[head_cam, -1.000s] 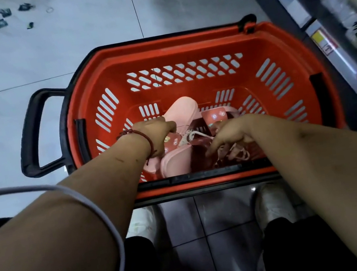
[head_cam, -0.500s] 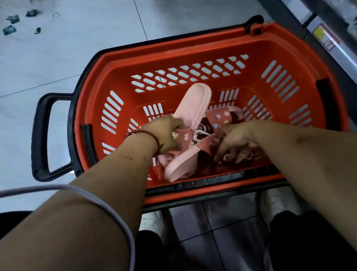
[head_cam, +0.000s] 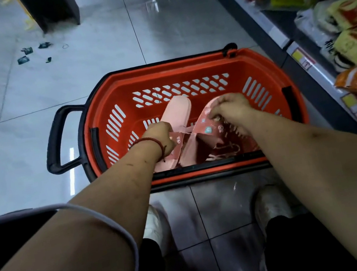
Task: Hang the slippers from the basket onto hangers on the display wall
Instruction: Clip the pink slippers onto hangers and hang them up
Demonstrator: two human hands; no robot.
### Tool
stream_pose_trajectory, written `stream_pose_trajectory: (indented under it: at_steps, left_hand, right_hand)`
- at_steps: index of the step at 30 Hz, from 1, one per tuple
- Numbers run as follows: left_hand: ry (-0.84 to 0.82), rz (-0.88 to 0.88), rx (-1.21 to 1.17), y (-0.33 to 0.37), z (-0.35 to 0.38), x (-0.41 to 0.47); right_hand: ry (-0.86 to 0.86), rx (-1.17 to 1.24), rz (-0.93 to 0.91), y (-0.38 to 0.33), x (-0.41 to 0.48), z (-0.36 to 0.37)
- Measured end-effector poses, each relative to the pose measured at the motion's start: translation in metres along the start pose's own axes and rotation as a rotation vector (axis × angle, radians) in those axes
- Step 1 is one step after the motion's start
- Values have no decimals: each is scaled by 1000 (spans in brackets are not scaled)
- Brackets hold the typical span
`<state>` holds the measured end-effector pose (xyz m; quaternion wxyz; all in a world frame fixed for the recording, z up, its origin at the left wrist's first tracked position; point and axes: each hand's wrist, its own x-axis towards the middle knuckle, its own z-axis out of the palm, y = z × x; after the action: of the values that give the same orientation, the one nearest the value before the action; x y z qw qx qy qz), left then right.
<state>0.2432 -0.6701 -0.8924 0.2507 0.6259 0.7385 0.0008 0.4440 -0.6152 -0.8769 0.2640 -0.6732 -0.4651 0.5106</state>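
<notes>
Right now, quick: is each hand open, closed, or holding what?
Left hand: grips the left slipper by its strap.
Right hand: pinches the right slipper.

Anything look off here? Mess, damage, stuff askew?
Yes: dark torn scraps litter the floor tiles beyond the basket, to its left. Inside it, the pink slippers lie crossed and jumbled, with the left hand and right hand each gripping one. No damage visible.
</notes>
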Motion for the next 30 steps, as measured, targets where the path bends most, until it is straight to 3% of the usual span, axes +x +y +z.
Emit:
stream_pose_trajectory:
  at_steps: [4,7,11,14,19,30]
  left_hand:
    - [52,-39,-124,14,-6,-12]
    - [68,-127,-296,26,-8,-19]
    - [8,-350,-889,41,-16,-27]
    - [-77,-426,-1085,43,-21,-33]
    - [-156,-427,-1162,49,-18,-35]
    - [-221,-338,-1124,61,-8,-25]
  right_hand:
    - [207,202,6,-15,-15,-22]
    - [309,454,125,-13,-25,-34]
    - [333,695,191,-16,-38,-44]
    - [297,856,223,-21,-43,-50]
    - [162,951,302,-12,-23,-50]
    - [96,674,328,-20,-12,-20]
